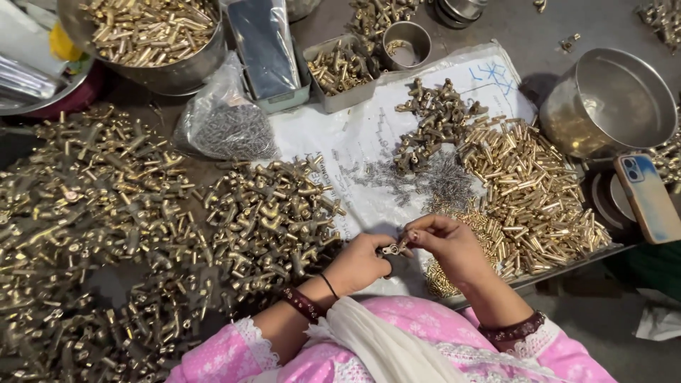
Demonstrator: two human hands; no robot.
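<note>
My left hand and my right hand meet over a white sheet and together pinch a small brass fitting between their fingertips. Both wrists wear dark bead bracelets, and pink sleeves with lace cuffs show below. A heap of brass T-shaped fittings lies just left of my left hand. A pile of short brass tubes spreads right of my right hand. Small silvery springs or pins lie scattered on the sheet above my hands.
A large mound of brass fittings covers the left. At the back stand a steel bowl of brass tubes, a clear bag of small metal parts, a grey tray and a steel cup. An empty steel bowl and a phone are at right.
</note>
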